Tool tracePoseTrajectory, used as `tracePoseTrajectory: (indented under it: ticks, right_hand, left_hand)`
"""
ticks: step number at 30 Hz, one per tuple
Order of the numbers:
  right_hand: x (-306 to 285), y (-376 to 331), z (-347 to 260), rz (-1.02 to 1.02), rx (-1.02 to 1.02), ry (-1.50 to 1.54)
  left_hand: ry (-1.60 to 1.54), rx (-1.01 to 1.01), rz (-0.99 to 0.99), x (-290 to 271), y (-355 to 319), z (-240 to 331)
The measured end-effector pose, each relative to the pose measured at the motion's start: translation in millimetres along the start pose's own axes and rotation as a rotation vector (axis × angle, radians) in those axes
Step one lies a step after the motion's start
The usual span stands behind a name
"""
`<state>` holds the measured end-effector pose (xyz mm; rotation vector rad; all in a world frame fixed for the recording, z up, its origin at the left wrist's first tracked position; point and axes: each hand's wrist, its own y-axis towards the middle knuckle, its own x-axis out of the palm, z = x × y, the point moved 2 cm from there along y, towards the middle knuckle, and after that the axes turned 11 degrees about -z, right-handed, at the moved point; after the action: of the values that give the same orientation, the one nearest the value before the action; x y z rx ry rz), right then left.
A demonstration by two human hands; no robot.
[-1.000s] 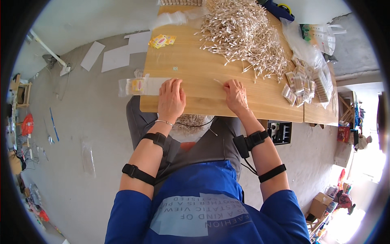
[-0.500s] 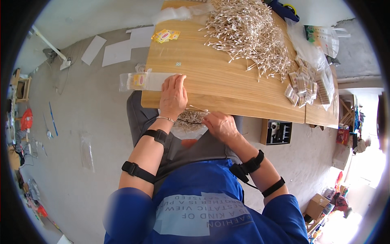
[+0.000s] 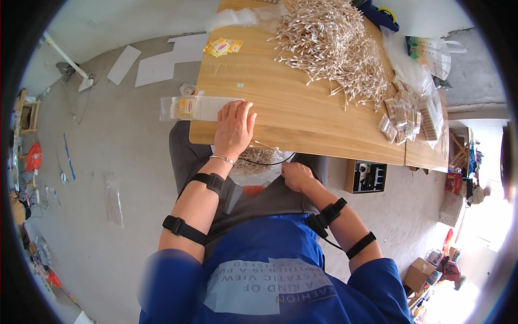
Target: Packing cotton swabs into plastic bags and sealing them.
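My left hand (image 3: 234,129) lies flat on the near edge of the wooden table (image 3: 302,113), fingers spread a little. Its fingertips touch the end of a stack of clear flat packets (image 3: 194,108) that hangs over the table's left edge. My right hand (image 3: 297,175) is down in my lap below the table edge, fingers curled; what it grips is hidden. Just left of it, a loose bunch of cotton swabs (image 3: 259,157) rests in my lap under the table edge. A big heap of cotton swabs (image 3: 334,48) covers the far middle of the table.
Filled swab packets (image 3: 404,116) and clear bags are piled at the table's right end. Yellow sachets (image 3: 221,47) lie at the far left corner. A black box (image 3: 367,175) sits on the floor under the table. Paper sheets (image 3: 162,59) lie on the grey floor to the left.
My right hand left the tabletop and dropped into my lap, bringing swabs down with it. My left hand stayed on the table's near edge by the clear packets.
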<state>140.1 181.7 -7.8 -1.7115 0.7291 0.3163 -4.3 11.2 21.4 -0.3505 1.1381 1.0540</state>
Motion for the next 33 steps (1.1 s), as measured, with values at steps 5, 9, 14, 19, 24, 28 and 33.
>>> tracePoseTrajectory:
  ticks: [5, 9, 14, 19, 24, 28, 33]
  right_hand:
    - [-10.2, -26.0, -30.0, -0.026, -0.17, 0.089]
    - [-24.0, -42.6, -48.2, 0.007, -0.071, 0.171]
    - [-13.8, -47.7, -42.5, -0.057, -0.059, 0.197]
    - [15.1, -13.8, -11.9, -0.05, 0.16, 0.272]
    - [45.0, 63.0, 26.7, 0.112, 0.228, 0.335]
    - [114.0, 146.2, 67.2, 0.299, 0.186, 0.198]
    - [176.0, 218.1, 52.0, 0.152, 0.252, 0.312]
  left_hand:
    - [-0.005, 0.019, -0.047, -4.3, 1.4, -0.1]
    - [0.025, 0.067, -0.092, -8.3, 1.0, 4.3]
    - [0.002, 0.147, -0.209, -12.9, 0.4, 5.8]
    - [-0.08, 0.189, -0.226, -10.7, -2.2, 3.7]
    - [-0.115, 0.152, -0.199, -7.2, -0.9, 1.6]
    - [-0.189, 0.119, -0.174, -3.1, 13.2, 14.9]
    - [-0.107, 0.098, -0.207, -1.0, 9.0, 3.2]
